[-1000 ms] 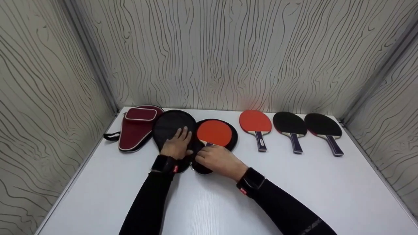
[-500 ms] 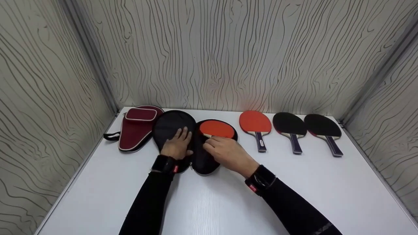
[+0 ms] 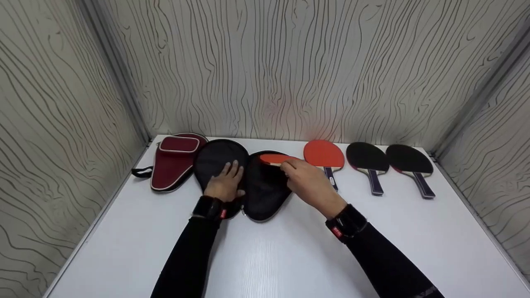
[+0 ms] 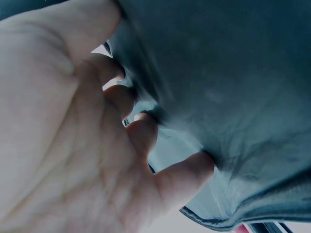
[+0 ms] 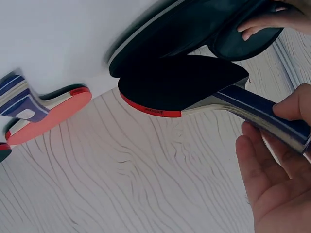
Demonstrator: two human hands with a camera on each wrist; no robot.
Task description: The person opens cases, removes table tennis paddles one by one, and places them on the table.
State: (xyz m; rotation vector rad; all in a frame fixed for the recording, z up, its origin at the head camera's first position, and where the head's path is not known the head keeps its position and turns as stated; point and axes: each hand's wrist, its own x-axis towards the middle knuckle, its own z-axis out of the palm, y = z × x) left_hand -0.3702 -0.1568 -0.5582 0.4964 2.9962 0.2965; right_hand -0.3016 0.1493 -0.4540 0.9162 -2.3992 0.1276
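An opened black table tennis bat case [image 3: 263,203] lies spread on the table, its two halves side by side. My left hand [image 3: 223,186] rests with fingers spread on the lining of the left half; the left wrist view shows the fingertips pressing into the fabric. Above the right half, my right hand [image 3: 312,184] pinches the blue handle of a table tennis bat [image 5: 184,85] between thumb and fingers. That bat is tilted, its orange face nearly edge-on in the head view, while its black face shows in the right wrist view.
A red bat case [image 3: 170,171] with a black strap lies at the far left. To the right, an orange-faced bat [image 3: 323,153] and two black-faced bats, one nearer [image 3: 367,157] and one farther right [image 3: 410,159], lie in a row by the patterned back wall [image 3: 265,74].
My right hand has lifted the bat by its handle out of the case's right half, moving right and tilting it up. My left hand has stayed in place.
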